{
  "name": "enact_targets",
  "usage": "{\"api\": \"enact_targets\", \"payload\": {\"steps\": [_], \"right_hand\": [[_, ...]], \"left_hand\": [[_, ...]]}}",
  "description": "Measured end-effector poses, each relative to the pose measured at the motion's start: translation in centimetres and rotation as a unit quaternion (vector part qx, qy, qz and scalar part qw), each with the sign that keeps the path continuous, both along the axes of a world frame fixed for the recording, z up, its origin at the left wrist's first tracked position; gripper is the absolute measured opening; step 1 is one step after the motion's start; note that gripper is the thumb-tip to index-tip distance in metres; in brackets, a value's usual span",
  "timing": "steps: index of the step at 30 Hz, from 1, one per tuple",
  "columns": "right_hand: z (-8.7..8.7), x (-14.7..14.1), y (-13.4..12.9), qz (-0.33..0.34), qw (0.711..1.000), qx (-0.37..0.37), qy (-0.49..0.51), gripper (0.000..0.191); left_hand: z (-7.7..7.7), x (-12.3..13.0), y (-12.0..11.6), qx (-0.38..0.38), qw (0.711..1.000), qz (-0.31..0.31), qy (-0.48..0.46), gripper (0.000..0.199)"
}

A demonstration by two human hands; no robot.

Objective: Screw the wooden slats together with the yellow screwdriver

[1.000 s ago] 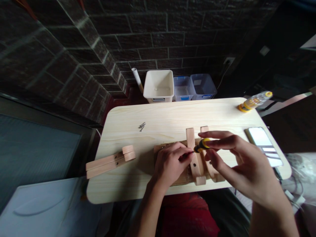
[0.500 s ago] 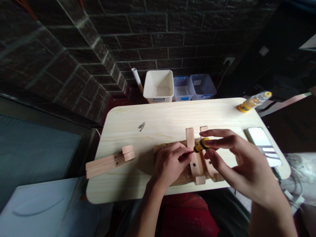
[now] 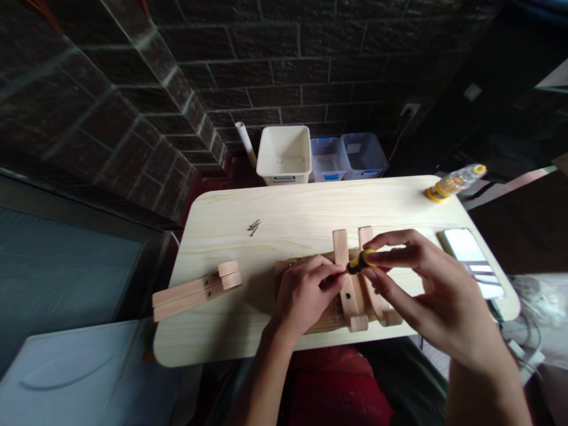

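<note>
The right hand is holding a yellow and black screwdriver by its handle, with the thumb and fingers closing around the end. The screwdriver is tilting, and its tip is pointing at the left hand. The left hand is making a narrow pinch by that tip, but the fingers are hiding what is between them, so I cannot tell if they are gripping anything. Under the left hand, a brown wooden board is lying on the pale counter. Two wooden hooks are lying across the board, between the hands and partly under the right one. Two more wood pieces are resting side by side, well to the left of the left hand. Some screws are lying in a little pile beyond the left hand. A phone is lying just beyond the right hand, and a clear bottle with a yellow bottom is standing farther off.
</note>
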State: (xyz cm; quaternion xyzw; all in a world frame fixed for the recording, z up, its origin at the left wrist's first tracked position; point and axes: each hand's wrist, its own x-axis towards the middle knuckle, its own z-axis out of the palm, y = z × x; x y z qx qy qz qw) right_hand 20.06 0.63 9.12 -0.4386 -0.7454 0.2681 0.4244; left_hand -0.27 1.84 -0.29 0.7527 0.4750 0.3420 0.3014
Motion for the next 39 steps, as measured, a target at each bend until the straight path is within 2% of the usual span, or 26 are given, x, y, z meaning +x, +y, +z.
{"api": "enact_targets", "payload": {"steps": [4, 10, 26, 39], "right_hand": [[0.34, -0.06, -0.16, 0.014, 1.0, -0.01, -0.01, 0.034], [0.42, -0.17, -0.44, 0.022, 0.999, -0.035, -0.005, 0.026], [0.33, -0.8, -0.01, 0.024, 0.999, 0.002, -0.028, 0.023], [0.96, -0.43, -0.66, 0.016, 0.999, -0.017, -0.027, 0.026]], "left_hand": [[-0.06, -0.01, 0.03, 0.002, 1.0, 0.002, -0.004, 0.009], [-0.29, -0.11, -0.01, 0.006, 1.0, 0.001, -0.005, 0.007], [0.06, -0.13, 0.0, -0.004, 1.0, 0.005, -0.015, 0.009], [0.0, 0.06, -0.06, -0.006, 1.0, 0.01, -0.017, 0.008]]}}
